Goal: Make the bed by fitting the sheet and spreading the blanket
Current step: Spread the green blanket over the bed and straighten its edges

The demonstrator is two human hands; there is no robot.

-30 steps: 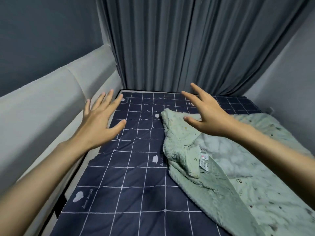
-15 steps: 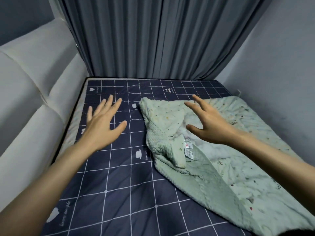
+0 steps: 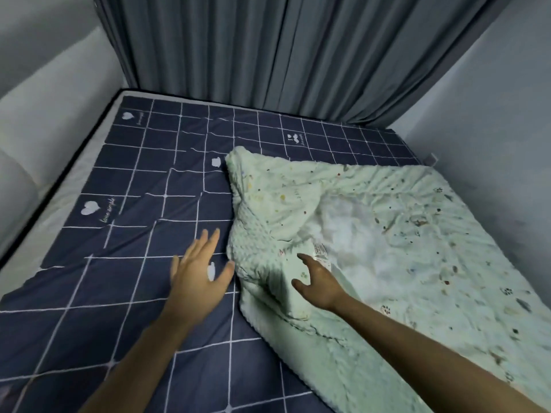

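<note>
Navy grid sheet covers the mattress, bare strip showing along the left edge, so fitting looks mostly done. Pale green blanket is bunched on the right half, its left edge folded back over itself: not spread yet. Left hand hovers flat over the sheet, fingers splayed, holding nothing. Right hand is wide, reaching for the folded edge by the care label, likely to pull it left.

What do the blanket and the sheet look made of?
Blanket: soft quilted fabric, probably cotton; matte, rumpled, with a bumpy textured underside at the turned-back fold. Sheet: thin woven cloth, navy with a printed white grid; matte, fine creases.
</note>
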